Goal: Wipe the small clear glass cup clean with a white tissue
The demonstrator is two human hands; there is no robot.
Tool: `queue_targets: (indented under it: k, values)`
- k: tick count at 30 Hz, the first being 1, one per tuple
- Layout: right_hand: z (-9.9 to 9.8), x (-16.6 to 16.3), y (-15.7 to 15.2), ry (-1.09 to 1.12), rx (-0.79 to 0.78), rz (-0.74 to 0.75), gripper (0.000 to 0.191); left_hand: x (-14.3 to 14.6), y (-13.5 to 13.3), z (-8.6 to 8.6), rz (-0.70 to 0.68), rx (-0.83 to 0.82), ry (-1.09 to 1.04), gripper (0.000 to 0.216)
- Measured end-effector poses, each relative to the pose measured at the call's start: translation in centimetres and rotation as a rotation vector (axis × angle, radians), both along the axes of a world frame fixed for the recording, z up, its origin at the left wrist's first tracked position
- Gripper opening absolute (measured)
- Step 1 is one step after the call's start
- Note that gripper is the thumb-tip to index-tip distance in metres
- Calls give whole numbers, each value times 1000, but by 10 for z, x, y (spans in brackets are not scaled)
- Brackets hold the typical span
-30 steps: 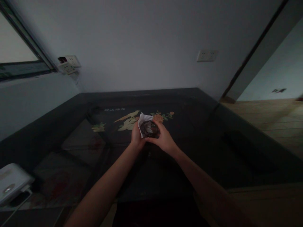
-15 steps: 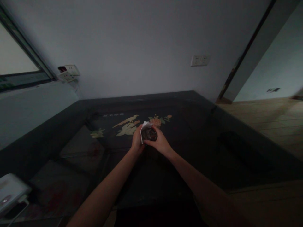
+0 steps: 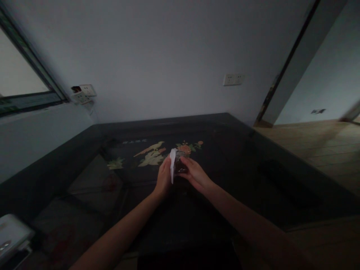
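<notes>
A small clear glass (image 3: 179,164), dim in this light, is held above the dark table between my two hands. My right hand (image 3: 198,175) grips it from the right, with the thumb on the near upper side and fingers below. A white tissue (image 3: 172,165) lies against the glass's left side. My left hand (image 3: 164,177) presses that tissue to the glass from the left, its fingers partly hidden behind the tissue. The glass appears tilted; its contents, if any, cannot be made out.
The glossy dark table (image 3: 225,150) bears a printed bird-and-flower picture (image 3: 153,153). A long dark object (image 3: 289,183) lies on the right. A white device (image 3: 14,234) with a cable stands at the near left. Wall sockets (image 3: 233,79) sit above the far edge.
The glass has turned in my hands, so its side now shows more than its round face. The tissue is now seen nearly edge-on. The view has tilted slightly upward.
</notes>
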State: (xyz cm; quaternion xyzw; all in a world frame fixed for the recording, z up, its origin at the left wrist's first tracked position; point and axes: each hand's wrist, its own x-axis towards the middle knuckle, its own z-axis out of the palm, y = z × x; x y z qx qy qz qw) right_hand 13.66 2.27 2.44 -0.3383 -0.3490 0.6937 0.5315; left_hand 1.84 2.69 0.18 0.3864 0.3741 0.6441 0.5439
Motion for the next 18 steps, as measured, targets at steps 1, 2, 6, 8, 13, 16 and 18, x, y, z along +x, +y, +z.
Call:
queue_targets:
  k: [1,2,6,8,13,16,18]
  values:
    - [-1,0,1,28,-5,0,34,0,-4,0,-5,76,84,30]
    - [-2,1,1,56,-18,-6,34,0,-7,0,-7,162,180,33]
    - [-7,4,6,109,-71,7,44,-4,-13,-1,-37,438,617,47]
    - [-7,7,6,99,-61,64,50,-8,-13,-2,-23,527,813,51]
    - [-6,12,6,97,17,83,56,-15,-13,-2,52,639,1078,56]
    - [-10,14,8,129,29,54,56,-15,-13,-1,34,686,1047,54]
    - [-13,14,12,196,-5,56,56,-16,-12,0,24,735,1037,53]
